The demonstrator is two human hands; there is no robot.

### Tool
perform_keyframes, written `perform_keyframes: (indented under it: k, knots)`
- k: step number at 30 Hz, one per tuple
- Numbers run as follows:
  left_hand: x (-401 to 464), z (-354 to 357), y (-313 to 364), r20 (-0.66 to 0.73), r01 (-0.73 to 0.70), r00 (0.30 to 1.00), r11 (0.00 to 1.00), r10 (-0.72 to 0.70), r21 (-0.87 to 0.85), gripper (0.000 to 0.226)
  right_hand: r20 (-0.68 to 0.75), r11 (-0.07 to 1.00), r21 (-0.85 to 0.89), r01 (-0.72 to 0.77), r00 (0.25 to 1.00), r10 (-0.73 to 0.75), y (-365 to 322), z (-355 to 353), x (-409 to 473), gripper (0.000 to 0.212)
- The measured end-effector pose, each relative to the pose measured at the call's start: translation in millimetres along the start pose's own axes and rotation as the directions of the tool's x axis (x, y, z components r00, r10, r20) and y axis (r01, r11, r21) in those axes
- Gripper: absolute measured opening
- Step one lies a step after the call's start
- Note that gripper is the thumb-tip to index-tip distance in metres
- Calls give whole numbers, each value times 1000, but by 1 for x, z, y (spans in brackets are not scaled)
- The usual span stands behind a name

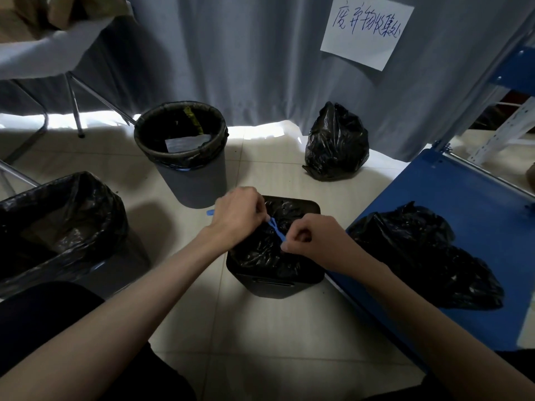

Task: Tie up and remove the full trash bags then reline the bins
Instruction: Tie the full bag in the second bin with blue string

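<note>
A small black square bin (272, 280) stands on the floor in front of me, with a full black trash bag (260, 250) gathered at its top. A blue drawstring (275, 228) runs across the bag between my hands. My left hand (238, 211) pinches the string's far end above the bin's left side. My right hand (311, 238) pinches its near end over the bin's right side. A grey round bin (192, 180) lined in black stands behind, with paper inside. A larger lined bin (62, 224) sits at the left.
A tied black bag (335, 144) rests on the floor by the grey curtain (246, 59). Another black bag (428, 256) lies on a blue platform (477, 204) at the right. A white table's metal legs (73, 105) stand at the back left. A handwritten paper sign (367, 30) hangs on the curtain.
</note>
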State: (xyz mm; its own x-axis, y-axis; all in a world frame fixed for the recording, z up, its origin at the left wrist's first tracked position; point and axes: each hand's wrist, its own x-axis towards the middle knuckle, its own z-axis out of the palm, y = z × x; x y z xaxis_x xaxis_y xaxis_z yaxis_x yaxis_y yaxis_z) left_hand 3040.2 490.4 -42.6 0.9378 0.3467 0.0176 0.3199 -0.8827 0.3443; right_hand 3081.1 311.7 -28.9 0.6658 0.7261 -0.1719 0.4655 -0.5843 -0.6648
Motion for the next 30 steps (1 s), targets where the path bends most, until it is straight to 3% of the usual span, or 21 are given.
perform_keyframes:
  k: [1,3,4,6,10,14,16,19,23,25,27,30]
  knots:
    - [1,-6,-2,15,23,1000,1000,-23,-20,7,-44,985,172,-10,999,18,0,-2,-1,11]
    - [0,-19,-3,17,38,999,998,-37,-47,9,-61,817,576,-36,994,87,-1,-5,-1,8]
    - [-1,-25,-2,7,28,1000,998,-27,-49,11,-55,711,701,-46,991,118,-2,-5,0,11]
    - [-6,-34,2,-7,-5,1000,1000,4,-27,14,-78,598,801,-40,982,170,-2,-2,5,17]
    - [-11,-49,2,49,10,999,998,-7,-61,19,-166,594,805,1,961,224,0,6,15,14]
    - [-10,-57,-7,82,15,997,944,13,-329,18,-225,692,720,53,961,161,2,6,20,11]
    - [-9,-57,-8,89,5,995,860,47,-511,15,-211,734,677,61,971,114,0,7,20,12]
    - [-12,-55,0,126,32,987,641,101,-767,14,-175,785,617,65,983,56,-2,10,20,12]
    - [-8,-51,6,153,74,976,429,154,-900,28,-182,780,624,41,979,94,3,8,21,18]
    - [-6,-46,3,151,61,973,439,174,-896,40,-178,762,647,26,977,118,5,6,21,24]
    - [-5,-38,1,143,35,976,530,164,-847,46,-160,724,690,5,976,147,5,4,22,26]
    - [-6,-28,3,92,-51,979,652,184,-756,27,-132,674,738,-14,977,165,7,5,24,27]
